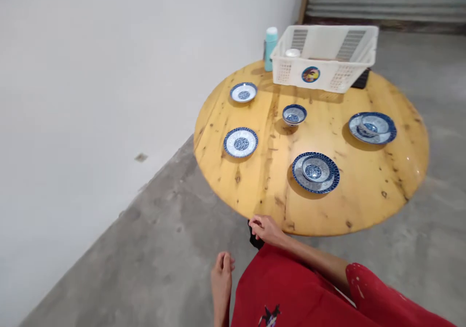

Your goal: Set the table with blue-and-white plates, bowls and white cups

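Observation:
My right hand (266, 229) hovers just in front of the near edge of a round wooden table (367, 191), fingers curled in, nothing visible in them. My left hand (222, 274) hangs lower beside my red garment (291, 293), fingers loosely closed and holding nothing. Nearest to my right hand is a blue-and-white plate with a small bowl on it (315, 172). A second plate with a bowl (372, 127) sits at the right. A lone small bowl (294, 114) stands mid-table. Two small saucers (241, 142) (243, 92) lie on the left side.
A white plastic basket (324, 57) stands at the table's far edge with a white cup (292, 53) inside and a teal bottle (270, 48) to its left. A dark object (255, 241) shows under the table's near rim. White wall on the left, concrete floor around.

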Motion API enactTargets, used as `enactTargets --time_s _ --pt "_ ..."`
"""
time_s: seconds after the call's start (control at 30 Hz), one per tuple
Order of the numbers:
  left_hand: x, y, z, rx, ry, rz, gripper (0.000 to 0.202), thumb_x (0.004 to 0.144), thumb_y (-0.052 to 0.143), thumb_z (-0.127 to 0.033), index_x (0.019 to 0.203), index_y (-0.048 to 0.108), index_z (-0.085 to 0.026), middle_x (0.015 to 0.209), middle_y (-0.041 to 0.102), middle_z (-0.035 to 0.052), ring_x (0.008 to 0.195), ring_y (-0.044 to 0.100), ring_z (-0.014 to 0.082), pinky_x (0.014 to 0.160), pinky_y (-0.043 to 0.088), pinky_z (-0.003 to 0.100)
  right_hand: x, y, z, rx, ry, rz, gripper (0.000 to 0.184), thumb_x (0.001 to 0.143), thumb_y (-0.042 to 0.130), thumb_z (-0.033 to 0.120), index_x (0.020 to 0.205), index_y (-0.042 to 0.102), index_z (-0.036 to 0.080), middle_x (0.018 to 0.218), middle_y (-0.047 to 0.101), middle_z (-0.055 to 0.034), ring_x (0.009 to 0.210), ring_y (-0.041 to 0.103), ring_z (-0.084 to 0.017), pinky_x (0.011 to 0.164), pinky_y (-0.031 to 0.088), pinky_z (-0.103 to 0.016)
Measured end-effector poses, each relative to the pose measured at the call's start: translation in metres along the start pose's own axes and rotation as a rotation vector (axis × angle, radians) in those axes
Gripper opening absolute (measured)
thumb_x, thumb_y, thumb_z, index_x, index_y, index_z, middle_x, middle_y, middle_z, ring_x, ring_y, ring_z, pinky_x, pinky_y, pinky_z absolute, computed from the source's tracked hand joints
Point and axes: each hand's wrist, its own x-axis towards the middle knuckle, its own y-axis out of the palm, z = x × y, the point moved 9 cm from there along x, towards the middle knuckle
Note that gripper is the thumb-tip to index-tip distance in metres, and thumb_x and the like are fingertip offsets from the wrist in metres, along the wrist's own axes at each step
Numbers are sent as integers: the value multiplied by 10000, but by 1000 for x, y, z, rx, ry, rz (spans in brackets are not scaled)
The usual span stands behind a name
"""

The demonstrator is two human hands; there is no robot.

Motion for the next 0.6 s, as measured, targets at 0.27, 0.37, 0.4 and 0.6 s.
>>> enactTargets --time_s 0.27,0.37,0.4,0.6 --pt "106 -35 -72 53 27 66 472 761 468 -651 843 607 -207 728 646 20 641 614 169 676 521 294 81 -55 29 62 9 -302 138 840 452 244 813 575 187 631 612 15 522 600 -123 533 412 -224" --pt "130 -25 -110 53 90 128 435 767 493 -618 812 611 -201 701 634 14 619 593 158 652 505 277 86 -79 28 100 14 -377 161 846 453 286 840 584 192 646 616 18 531 604 -124 551 435 -232" --pt "136 -20 -124 56 121 156 407 775 502 -595 793 609 -202 689 628 10 616 589 154 647 500 270 85 -87 27 117 25 -407 172 845 456 301 853 589 192 646 616 18 533 605 -129 555 444 -238" --pt "182 6 -212 105 331 284 285 849 507 -445 808 629 -191 718 644 10 650 599 139 654 482 250 70 -119 22 203 72 -648 223 851 476 370 889 607 195 687 640 -1 566 620 -155 582 482 -270"
